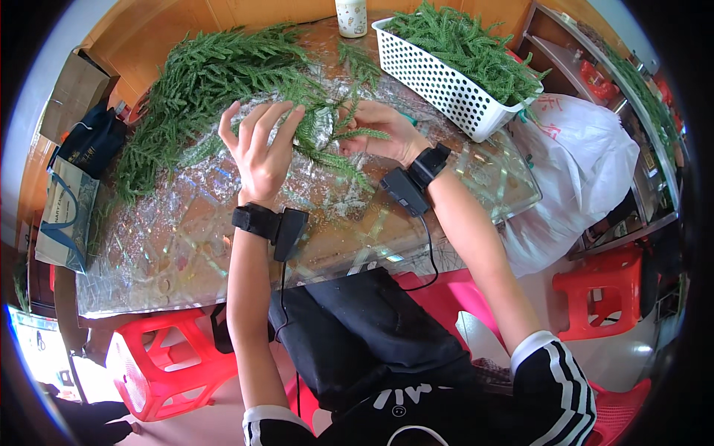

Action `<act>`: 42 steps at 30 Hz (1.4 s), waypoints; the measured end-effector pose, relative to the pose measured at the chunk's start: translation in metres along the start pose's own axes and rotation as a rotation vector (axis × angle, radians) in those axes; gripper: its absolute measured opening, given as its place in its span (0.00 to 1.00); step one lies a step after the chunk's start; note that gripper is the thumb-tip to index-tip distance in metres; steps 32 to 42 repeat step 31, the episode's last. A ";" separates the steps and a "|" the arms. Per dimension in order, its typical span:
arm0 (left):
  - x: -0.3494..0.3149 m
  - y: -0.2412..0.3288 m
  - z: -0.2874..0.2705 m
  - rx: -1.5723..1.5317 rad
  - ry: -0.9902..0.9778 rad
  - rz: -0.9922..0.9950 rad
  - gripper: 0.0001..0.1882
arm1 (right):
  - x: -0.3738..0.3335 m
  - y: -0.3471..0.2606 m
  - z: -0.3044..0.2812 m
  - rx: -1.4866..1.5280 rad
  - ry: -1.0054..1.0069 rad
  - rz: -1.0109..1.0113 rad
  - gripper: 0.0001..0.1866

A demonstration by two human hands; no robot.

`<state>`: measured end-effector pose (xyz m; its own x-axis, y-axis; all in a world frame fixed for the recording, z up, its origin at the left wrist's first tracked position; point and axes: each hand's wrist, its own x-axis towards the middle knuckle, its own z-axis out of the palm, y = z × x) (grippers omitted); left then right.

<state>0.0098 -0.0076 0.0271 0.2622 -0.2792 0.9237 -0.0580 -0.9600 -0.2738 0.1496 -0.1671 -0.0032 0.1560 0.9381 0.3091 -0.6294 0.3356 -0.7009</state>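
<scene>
My right hand (387, 128) is closed on a green artificial pine sprig (320, 157), which it grips at the sprig's right side. White powder like fake snow dusts part of the sprig and the tabletop around it. Just left of the sprig, my left hand (262, 149) is raised with fingers stretched and spread, its index fingertip close to the needles. Whether that fingertip touches them I cannot tell. A large heap of similar pine sprigs (193, 89) lies beyond and left of my left hand. One loose sprig (359, 65) rests beyond my right hand.
A white perforated basket (454, 89) full of pine sprigs stands at the far right of the table (201, 275). Behind stands a pale patterned cup (351, 18). Bags (71, 212) sit at the left edge, a white plastic sack (573, 171) at the right. Red stools (175, 364) stand below.
</scene>
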 end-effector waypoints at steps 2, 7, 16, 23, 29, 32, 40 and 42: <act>0.000 -0.001 0.000 0.005 0.004 0.000 0.16 | -0.001 0.000 0.007 -0.028 0.109 -0.012 0.10; 0.001 0.001 0.001 -0.013 -0.007 0.019 0.16 | 0.002 -0.008 -0.007 0.045 0.137 0.054 0.09; 0.001 0.003 -0.002 -0.010 -0.066 0.084 0.14 | -0.003 -0.031 0.011 -0.794 0.354 0.152 0.08; -0.002 -0.002 0.001 -0.012 -0.121 0.108 0.15 | 0.004 -0.026 0.011 -1.911 0.291 -0.077 0.15; -0.003 -0.005 -0.001 0.004 -0.130 0.058 0.16 | 0.007 -0.024 0.024 -2.010 0.373 -0.123 0.17; -0.004 -0.005 0.000 0.004 -0.133 0.030 0.17 | 0.010 -0.020 0.017 -1.865 0.434 -0.159 0.16; -0.004 -0.005 0.000 0.004 -0.133 0.030 0.17 | 0.010 -0.020 0.017 -1.865 0.434 -0.159 0.16; -0.004 -0.005 0.000 0.004 -0.133 0.030 0.17 | 0.010 -0.020 0.017 -1.865 0.434 -0.159 0.16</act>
